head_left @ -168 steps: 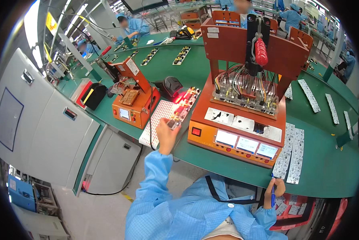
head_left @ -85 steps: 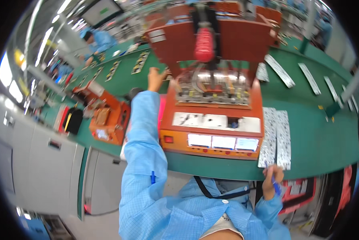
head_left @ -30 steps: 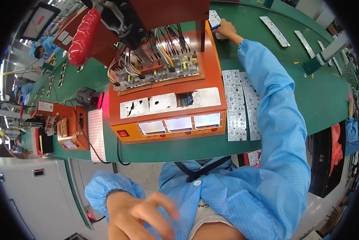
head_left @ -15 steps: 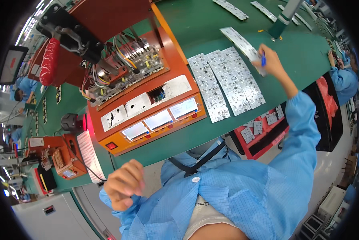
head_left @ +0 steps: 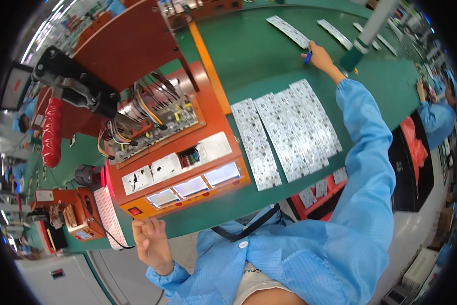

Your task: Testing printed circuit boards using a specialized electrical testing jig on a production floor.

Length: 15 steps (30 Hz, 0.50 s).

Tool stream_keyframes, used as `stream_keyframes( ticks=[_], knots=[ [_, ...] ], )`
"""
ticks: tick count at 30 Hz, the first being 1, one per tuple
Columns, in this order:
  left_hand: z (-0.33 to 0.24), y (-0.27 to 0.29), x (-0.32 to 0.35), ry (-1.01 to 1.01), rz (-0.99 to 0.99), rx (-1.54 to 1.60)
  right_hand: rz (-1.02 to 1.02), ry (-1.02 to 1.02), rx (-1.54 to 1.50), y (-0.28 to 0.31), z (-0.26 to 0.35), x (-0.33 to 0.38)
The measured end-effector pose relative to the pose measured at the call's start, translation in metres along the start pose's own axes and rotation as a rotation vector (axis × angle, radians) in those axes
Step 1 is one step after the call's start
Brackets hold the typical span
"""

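My right hand reaches far over the green bench. Its fingers close around a small blue pen-like thing, and its fingertips are at the near end of a pale circuit board strip; whether they grip the strip I cannot tell. Below that arm lie several pale board strips side by side, some edges touching. My left hand is raised by the front left corner of an orange test fixture, fingers loosely curled and somewhat apart, with nothing visible in them.
A red-handled toggle clamp and wiring rise above the fixture. At right stands a grey post, near more board strips. A red tray with board pieces sits below the bench edge. Another person works at far right.
The strip formerly under my right hand now lies beside the other strips. That hand has moved away to a farther strip. My left hand has turned upward, and the view has shifted.
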State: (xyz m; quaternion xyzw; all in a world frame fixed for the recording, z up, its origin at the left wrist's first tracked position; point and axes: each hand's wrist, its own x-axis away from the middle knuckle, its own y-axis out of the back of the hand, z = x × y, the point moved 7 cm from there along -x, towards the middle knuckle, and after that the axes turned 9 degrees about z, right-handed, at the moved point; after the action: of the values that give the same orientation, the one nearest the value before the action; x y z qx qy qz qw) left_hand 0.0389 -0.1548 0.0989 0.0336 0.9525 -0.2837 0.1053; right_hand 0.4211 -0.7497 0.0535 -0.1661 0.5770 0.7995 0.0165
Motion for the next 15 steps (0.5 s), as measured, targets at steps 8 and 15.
stream_keyframes(
  ticks=[8,15],
  knots=[
    [-0.024,0.017,0.035,-0.137,-0.35,-0.14,0.056,-0.216,0.231,-0.052,-0.094,-0.085],
    [-0.035,0.006,-0.019,-0.082,-0.158,-0.24,0.094,-0.452,-0.985,-0.016,-0.068,0.024]
  ],
)
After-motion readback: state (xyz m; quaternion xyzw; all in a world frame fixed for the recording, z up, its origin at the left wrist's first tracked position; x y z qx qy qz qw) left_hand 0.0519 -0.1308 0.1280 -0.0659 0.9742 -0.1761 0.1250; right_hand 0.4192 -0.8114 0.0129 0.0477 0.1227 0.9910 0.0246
